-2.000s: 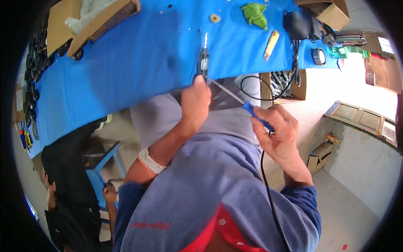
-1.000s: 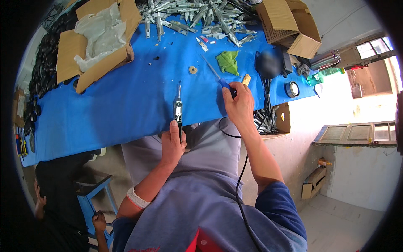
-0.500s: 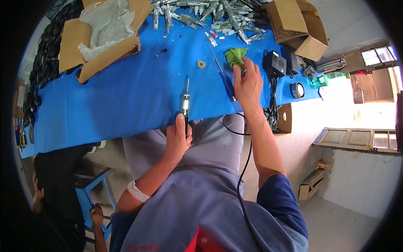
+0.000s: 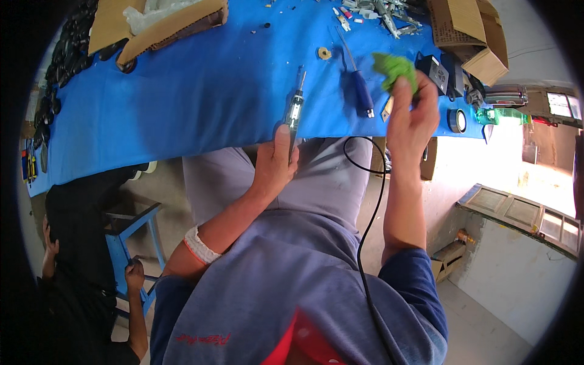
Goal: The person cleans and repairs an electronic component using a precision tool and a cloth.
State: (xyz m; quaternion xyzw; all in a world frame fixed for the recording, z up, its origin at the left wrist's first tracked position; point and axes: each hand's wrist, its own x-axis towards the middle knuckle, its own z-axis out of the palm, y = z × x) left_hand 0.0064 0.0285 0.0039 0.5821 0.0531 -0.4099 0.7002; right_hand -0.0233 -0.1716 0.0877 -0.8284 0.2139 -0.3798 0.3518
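My left hand [image 4: 275, 161] is closed round a slim pen-shaped tool [image 4: 295, 109] with a metal tip, a clear middle and a dark handle. The tip points away from me over the near edge of the blue-covered table [image 4: 201, 103]. My right hand [image 4: 415, 118] pinches a crumpled green cloth [image 4: 394, 68] above the table's right part. Left of that hand lies a screwdriver [image 4: 362, 94] with a blue handle. A small flat yellowish piece [image 4: 387, 109] shows beside my right wrist. Farther off lies a tan ring [image 4: 324, 53].
Grey metal parts [image 4: 392, 18] are piled at the back. Cardboard boxes stand at the back left [image 4: 164, 36] and right [image 4: 468, 36]. Black adapters [image 4: 435, 74], a tape roll [image 4: 457, 120] and a green bottle [image 4: 510, 115] lie rightward. A black cable [image 4: 365, 243] crosses me. Another person's hand [image 4: 134, 275] is at lower left.
My right hand has lifted the green cloth off the table and drawn it nearer. The left hand still grips the pen-shaped tool. The whole view has shifted, so the table sits higher.
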